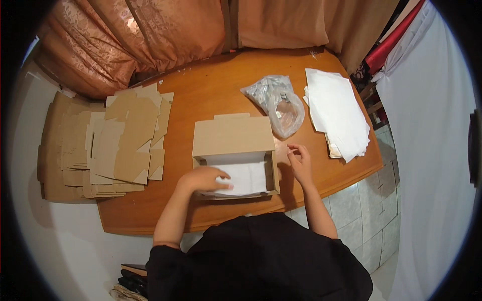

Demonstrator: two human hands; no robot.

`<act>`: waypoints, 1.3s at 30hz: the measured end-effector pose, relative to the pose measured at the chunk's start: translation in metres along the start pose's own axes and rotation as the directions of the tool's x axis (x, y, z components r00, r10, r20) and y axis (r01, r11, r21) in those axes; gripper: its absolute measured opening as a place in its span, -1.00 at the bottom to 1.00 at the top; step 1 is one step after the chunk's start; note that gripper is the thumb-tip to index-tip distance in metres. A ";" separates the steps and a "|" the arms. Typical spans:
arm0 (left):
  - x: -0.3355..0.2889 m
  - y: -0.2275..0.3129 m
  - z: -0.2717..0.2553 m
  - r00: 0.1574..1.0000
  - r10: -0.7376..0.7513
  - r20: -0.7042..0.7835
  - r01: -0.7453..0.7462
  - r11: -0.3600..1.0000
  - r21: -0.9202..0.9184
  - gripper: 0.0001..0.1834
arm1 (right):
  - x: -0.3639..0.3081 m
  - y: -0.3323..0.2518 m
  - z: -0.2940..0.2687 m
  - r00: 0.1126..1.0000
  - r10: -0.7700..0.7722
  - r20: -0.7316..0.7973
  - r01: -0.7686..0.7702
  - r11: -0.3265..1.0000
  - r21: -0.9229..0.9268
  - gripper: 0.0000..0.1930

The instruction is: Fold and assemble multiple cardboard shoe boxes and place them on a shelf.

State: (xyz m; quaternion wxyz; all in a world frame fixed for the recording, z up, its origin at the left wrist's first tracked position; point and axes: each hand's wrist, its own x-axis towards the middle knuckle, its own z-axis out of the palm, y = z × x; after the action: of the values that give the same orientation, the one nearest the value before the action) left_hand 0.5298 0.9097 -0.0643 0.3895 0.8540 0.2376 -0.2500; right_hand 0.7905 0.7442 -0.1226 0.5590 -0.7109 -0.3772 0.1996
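Note:
An open brown cardboard box stands in front of me, its lid folded back on the far side. White paper lines the inside. My left hand reaches over the box's left wall, fingers apart and resting on or just above the paper; whether they touch it I cannot tell. To the right of the box, my right hand hovers over the table with loosely bent fingers and nothing visible in them. Beyond it lies a clear plastic bag with small things inside, too unclear to name.
Flattened cardboard pieces are piled at the table's left end. A stack of white paper sheets lies on the right. The wooden table meets orange curtains at the back, and a white cloth hangs at the right.

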 end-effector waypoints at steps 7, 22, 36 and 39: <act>-0.013 -0.014 0.032 0.992 0.002 -0.130 -0.025 0.983 -0.180 -0.57 | 0.107 0.058 0.018 0.997 0.023 0.079 0.023 0.845 -0.534 -0.75; 0.021 -0.002 0.056 0.536 0.181 -0.825 0.024 0.973 0.229 -0.21 | 0.148 0.079 0.055 0.965 0.026 0.262 0.232 0.381 -0.895 -0.79; 0.054 -0.034 0.061 0.466 0.258 -0.846 0.084 0.939 0.333 -0.67 | 0.032 -0.048 0.022 0.968 -0.240 -0.068 0.197 0.903 -0.383 -0.86; 0.051 -0.039 0.060 0.465 0.297 -0.834 0.041 0.934 0.356 -0.73 | -0.016 -0.066 0.041 0.860 -0.267 0.434 0.423 0.850 -0.315 -0.92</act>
State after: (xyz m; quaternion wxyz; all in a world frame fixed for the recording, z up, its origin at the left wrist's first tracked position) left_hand 0.5307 0.8960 -0.1509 0.0832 0.9276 0.2921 0.2172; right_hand 0.7306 0.7646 -0.0748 0.3465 -0.6770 -0.6331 0.1444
